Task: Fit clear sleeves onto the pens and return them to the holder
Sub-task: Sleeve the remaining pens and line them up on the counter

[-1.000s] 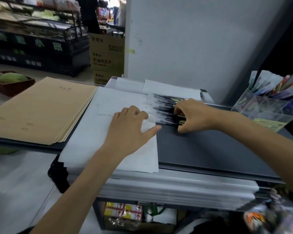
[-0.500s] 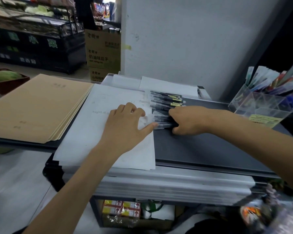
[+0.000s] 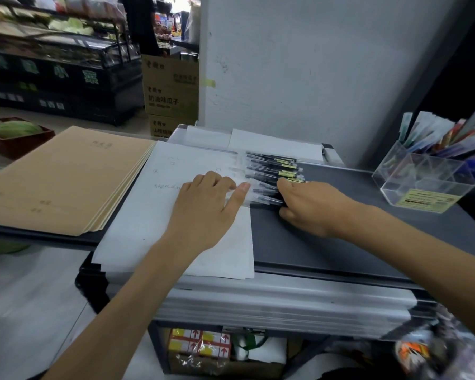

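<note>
The left hand [image 3: 203, 209] lies open and flat on a white sheet of paper [image 3: 173, 234], its fingers relaxed and its thumb stretched out to touch the near end of a row of black pens [image 3: 272, 167]. The pens lie side by side on the dark tabletop [image 3: 340, 237], just beyond and between the two hands, with clear sleeves [image 3: 240, 168] sticking out past their tips on the left hand's side. The right hand [image 3: 310, 207] has its fingers curled round the nearest pens at their other end, thumb underneath. A clear holder [image 3: 422, 185] stuffed with coloured pens stands well to the right of the right hand. A stack of brown envelopes [image 3: 66, 182] lies left of the left hand.
</note>
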`<control>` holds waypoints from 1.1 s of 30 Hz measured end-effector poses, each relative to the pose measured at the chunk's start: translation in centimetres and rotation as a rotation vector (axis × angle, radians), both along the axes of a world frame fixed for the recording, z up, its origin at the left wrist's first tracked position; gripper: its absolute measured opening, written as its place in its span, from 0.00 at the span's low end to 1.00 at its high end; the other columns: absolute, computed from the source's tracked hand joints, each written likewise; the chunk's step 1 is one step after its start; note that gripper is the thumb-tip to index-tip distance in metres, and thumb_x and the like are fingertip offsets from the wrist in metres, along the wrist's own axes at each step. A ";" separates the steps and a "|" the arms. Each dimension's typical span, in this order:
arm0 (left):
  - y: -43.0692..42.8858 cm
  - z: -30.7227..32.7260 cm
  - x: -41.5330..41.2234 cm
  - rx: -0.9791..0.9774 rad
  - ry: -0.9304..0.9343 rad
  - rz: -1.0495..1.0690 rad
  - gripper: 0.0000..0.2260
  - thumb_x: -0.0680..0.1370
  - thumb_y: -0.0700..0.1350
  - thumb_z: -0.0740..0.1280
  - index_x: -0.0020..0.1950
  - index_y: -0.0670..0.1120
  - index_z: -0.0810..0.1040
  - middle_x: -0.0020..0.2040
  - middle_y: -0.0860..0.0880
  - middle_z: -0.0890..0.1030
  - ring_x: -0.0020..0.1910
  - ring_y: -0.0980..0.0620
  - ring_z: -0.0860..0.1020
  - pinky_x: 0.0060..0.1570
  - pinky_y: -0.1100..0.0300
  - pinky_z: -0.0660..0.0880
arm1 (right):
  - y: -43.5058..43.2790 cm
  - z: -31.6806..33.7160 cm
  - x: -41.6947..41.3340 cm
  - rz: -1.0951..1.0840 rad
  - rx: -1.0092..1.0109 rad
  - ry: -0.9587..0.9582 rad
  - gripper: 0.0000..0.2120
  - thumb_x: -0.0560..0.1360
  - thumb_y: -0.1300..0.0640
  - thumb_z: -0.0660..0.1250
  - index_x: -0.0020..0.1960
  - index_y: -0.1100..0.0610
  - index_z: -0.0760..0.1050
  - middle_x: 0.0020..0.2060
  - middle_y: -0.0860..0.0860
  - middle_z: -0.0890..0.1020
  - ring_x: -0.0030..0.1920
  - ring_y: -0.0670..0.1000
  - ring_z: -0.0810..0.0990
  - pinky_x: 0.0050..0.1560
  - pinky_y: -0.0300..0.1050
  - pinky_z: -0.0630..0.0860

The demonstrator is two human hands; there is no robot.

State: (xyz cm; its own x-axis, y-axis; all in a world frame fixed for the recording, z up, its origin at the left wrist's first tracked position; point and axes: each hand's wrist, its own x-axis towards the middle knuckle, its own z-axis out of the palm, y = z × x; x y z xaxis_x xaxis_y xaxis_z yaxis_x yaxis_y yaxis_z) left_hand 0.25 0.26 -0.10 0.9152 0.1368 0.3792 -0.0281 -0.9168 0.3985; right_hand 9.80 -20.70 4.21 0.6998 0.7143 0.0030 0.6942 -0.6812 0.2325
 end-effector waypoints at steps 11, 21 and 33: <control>0.3 0.0 0.1 -0.266 -0.067 0.004 0.36 0.80 0.70 0.40 0.61 0.51 0.80 0.58 0.51 0.80 0.58 0.49 0.76 0.65 0.47 0.72 | 1.2 -1.3 -0.8 -0.075 1.370 0.665 0.03 0.79 0.56 0.63 0.50 0.52 0.68 0.33 0.47 0.74 0.34 0.51 0.73 0.43 0.53 0.77; 0.4 -0.3 0.0 -0.261 -0.062 0.016 0.35 0.81 0.69 0.41 0.56 0.50 0.81 0.53 0.50 0.81 0.54 0.48 0.77 0.61 0.47 0.74 | 4.2 -2.6 -1.8 -0.207 1.736 0.559 0.19 0.79 0.52 0.73 0.37 0.56 0.67 0.28 0.54 0.67 0.28 0.51 0.67 0.27 0.38 0.69; 0.4 -0.2 -0.1 -0.236 -0.075 0.014 0.34 0.80 0.68 0.41 0.55 0.50 0.80 0.51 0.52 0.79 0.52 0.49 0.76 0.59 0.49 0.74 | 4.3 -2.6 -2.3 -0.273 1.775 0.590 0.21 0.82 0.50 0.70 0.39 0.62 0.68 0.28 0.57 0.66 0.31 0.55 0.67 0.25 0.45 0.64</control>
